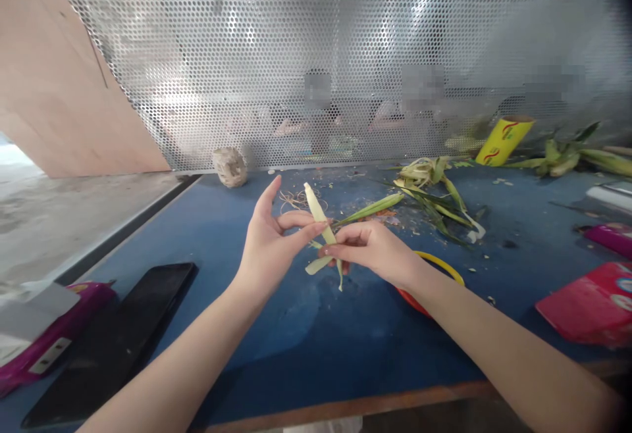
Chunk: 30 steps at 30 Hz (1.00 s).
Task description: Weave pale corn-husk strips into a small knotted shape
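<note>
A pale corn husk strip (316,204), narrow and folded, slants up between my two hands above the blue table. My left hand (276,232) pinches its middle between thumb and a finger, with another finger raised. Lower on the same husk, my right hand (363,247) grips with thumb and curled fingers; part of the husk is hidden there. A loose flap (318,264) and a thin greenish tail (340,278) hang below the fingers. Just beyond my right hand lies a green husk strip (372,209). Thin brown fibres (295,201) lie behind my left hand.
A husk pile (427,176) and more husks (557,158) lie behind. A pale roll (230,166) and yellow tube (504,140) stand by the perforated metal screen (276,45). A yellow-red ring (444,266) is under my right forearm. Left: a black phone (118,341). Right: a red packet (587,305).
</note>
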{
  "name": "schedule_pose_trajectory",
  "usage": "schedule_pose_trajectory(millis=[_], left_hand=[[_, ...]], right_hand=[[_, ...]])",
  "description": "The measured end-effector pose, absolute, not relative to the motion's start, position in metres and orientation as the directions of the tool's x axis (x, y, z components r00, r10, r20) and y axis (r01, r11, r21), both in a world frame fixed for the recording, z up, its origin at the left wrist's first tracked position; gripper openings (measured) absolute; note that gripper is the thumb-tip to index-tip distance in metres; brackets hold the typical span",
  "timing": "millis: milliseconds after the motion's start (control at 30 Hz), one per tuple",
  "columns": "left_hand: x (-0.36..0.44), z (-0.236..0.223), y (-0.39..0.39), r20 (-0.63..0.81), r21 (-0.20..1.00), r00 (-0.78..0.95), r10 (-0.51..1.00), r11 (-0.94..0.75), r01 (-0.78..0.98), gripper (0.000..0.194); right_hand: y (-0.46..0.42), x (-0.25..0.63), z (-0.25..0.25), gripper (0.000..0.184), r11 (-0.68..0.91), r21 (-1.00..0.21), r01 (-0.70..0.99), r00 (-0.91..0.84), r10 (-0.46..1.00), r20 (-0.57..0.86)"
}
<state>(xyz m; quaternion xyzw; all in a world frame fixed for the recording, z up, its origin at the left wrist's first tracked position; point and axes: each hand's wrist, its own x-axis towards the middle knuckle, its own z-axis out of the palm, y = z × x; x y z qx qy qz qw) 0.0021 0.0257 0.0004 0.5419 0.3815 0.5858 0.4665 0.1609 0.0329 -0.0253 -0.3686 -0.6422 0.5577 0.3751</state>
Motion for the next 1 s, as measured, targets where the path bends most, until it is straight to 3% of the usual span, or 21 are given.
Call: schedule_pose_trajectory(millis=[133, 233, 400, 567, 733, 833, 900, 1000], left_hand=[[-0.002, 0.002, 0.032, 0.312, 0.914, -0.02, 0.95, -0.306, -0.267, 0.088], [-0.006, 0.001, 0.038, 0.356, 0.87, -0.087, 0.931, -0.364, -0.333, 0.074], [-0.005, 0.002, 0.037, 0.37, 0.861, -0.114, 0.922, -0.387, -0.33, 0.06], [-0.001, 0.005, 0.03, 0.384, 0.868, -0.123, 0.915, -0.403, -0.289, 0.052], [-0.003, 0.002, 0.032, 0.352, 0.893, -0.07, 0.933, -0.357, -0.272, 0.047], [-0.004, -0.002, 0.033, 0.3, 0.928, 0.081, 0.95, -0.271, -0.255, 0.051], [-0.004, -0.005, 0.032, 0.273, 0.949, 0.207, 0.939, -0.228, -0.216, 0.065], [-0.001, -0.007, 0.03, 0.346, 0.936, 0.272, 0.898, -0.307, -0.173, 0.084]], right_hand=[[0.033, 0.162, -0.023, 0.022, 0.118, -0.992, -0.052, -0.431, 0.893, 0.128], [0.034, 0.164, -0.02, 0.038, 0.132, -0.984, -0.123, -0.381, 0.909, 0.17], [0.031, 0.164, -0.019, 0.031, 0.213, -0.976, -0.048, -0.287, 0.933, 0.217], [0.025, 0.157, -0.023, 0.03, 0.224, -0.972, 0.062, -0.375, 0.908, 0.186], [0.022, 0.152, -0.022, 0.02, 0.19, -0.98, 0.066, -0.397, 0.906, 0.149], [0.022, 0.152, -0.019, 0.013, 0.177, -0.984, 0.019, -0.402, 0.903, 0.155], [0.022, 0.154, -0.018, 0.012, 0.191, -0.982, -0.005, -0.384, 0.906, 0.178], [0.023, 0.158, -0.017, 0.016, 0.234, -0.972, 0.004, -0.323, 0.92, 0.221]])
